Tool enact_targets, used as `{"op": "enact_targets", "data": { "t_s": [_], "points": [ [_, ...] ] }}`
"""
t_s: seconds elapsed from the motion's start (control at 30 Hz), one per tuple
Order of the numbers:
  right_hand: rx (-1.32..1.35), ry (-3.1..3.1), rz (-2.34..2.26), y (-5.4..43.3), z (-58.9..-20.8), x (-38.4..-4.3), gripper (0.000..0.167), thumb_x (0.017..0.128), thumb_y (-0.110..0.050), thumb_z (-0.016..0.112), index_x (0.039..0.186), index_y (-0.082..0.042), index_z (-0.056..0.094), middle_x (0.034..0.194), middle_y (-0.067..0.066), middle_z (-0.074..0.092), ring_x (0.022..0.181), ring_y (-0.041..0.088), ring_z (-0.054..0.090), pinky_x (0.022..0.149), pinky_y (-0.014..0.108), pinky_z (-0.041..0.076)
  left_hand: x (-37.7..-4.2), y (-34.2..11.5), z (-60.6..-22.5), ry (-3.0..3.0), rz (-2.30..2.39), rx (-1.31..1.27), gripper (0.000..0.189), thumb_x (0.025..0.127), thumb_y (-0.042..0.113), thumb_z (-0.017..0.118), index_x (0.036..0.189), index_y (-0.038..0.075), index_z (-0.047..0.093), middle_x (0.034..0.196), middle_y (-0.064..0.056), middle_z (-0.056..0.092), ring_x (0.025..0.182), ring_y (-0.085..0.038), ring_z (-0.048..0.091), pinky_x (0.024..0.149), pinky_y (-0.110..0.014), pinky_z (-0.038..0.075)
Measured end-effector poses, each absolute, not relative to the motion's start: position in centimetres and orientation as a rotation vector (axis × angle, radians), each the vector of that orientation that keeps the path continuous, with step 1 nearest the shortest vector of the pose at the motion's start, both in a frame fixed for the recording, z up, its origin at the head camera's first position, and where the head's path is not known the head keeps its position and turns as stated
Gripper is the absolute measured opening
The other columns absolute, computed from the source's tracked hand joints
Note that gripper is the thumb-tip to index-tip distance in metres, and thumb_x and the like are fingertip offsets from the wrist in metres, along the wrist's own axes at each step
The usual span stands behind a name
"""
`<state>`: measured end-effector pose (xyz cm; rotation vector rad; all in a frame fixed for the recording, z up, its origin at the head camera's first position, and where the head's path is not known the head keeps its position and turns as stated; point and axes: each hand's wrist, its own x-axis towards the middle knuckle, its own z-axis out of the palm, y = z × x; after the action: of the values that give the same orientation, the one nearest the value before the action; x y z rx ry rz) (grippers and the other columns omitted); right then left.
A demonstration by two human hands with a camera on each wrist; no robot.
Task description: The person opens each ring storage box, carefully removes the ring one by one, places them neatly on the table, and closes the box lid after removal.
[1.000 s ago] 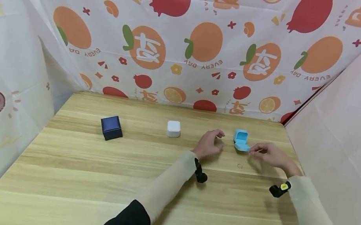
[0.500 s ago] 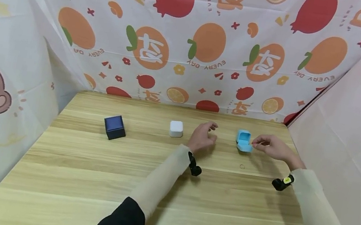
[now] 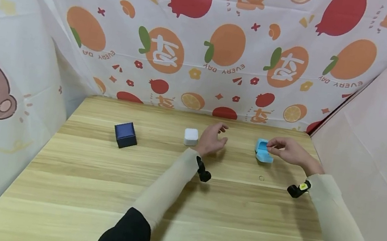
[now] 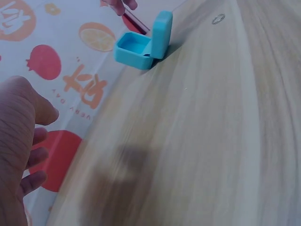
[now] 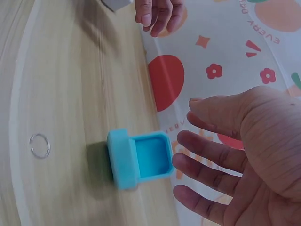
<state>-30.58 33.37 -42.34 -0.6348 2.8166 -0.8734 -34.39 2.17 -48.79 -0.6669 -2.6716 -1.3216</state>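
A small light-blue ring box (image 3: pixel 263 155) stands with its lid raised on the wooden table. My right hand (image 3: pixel 290 150) hovers at its back right, fingertips overlapping the box in the head view. In the right wrist view, the fingers (image 5: pixel 211 176) are loosely bent with nothing visible in them, beside the box's hollow interior (image 5: pixel 153 157). A thin silver ring (image 5: pixel 40 146) lies on the tabletop just in front of the box. My left hand (image 3: pixel 212 139) hangs over the table right of a white box (image 3: pixel 191 137), fingers relaxed and holding nothing.
A dark-blue box (image 3: pixel 125 135) sits farther left on the wooden table (image 3: pixel 71 185). A fruit-print cloth (image 3: pixel 189 51) hangs along the back edge, and pale cloth walls (image 3: pixel 385 148) stand at both sides.
My left hand has moved left and back, closer to the white box. The right hand has moved from the ring box's right side to above it. The view has shifted slightly.
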Motion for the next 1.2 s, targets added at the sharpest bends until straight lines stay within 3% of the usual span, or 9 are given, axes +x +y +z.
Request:
{"op": "enact_targets", "data": {
  "t_s": [0.27,0.77,1.2],
  "points": [
    [-0.626,2.802,-0.909,32.1,-42.3,-31.5,0.024,0.100,-0.016,0.064,0.118,-0.001,0.070,0.112,0.013,0.074,0.106,0.029,0.066,0.093,0.044,0.052,-34.7,0.8,-48.2,-2.643,-1.288,-0.625,0.037,0.095,0.014,0.066,0.132,0.009,0.060,0.129,-0.016,0.066,0.122,-0.036,0.061,0.102,-0.047,0.051],
    [-0.653,2.732,-0.922,29.1,-41.1,-32.9,0.027,0.101,-0.021,0.064,0.122,-0.005,0.067,0.120,0.017,0.071,0.116,0.033,0.062,0.106,0.059,0.045,-35.4,-2.5,-48.0,-2.634,-1.257,-0.611,0.039,0.094,0.010,0.067,0.132,0.006,0.059,0.130,-0.019,0.066,0.124,-0.039,0.061,0.104,-0.048,0.050],
    [-0.660,2.674,-0.974,27.0,-40.9,-33.8,0.031,0.101,-0.021,0.063,0.128,-0.005,0.064,0.129,0.019,0.067,0.121,0.035,0.059,0.107,0.057,0.045,-35.5,-4.7,-47.9,-2.617,-1.332,-0.516,0.037,0.095,0.013,0.067,0.131,0.007,0.058,0.130,-0.018,0.065,0.124,-0.042,0.059,0.105,-0.050,0.048]
  ]
}}
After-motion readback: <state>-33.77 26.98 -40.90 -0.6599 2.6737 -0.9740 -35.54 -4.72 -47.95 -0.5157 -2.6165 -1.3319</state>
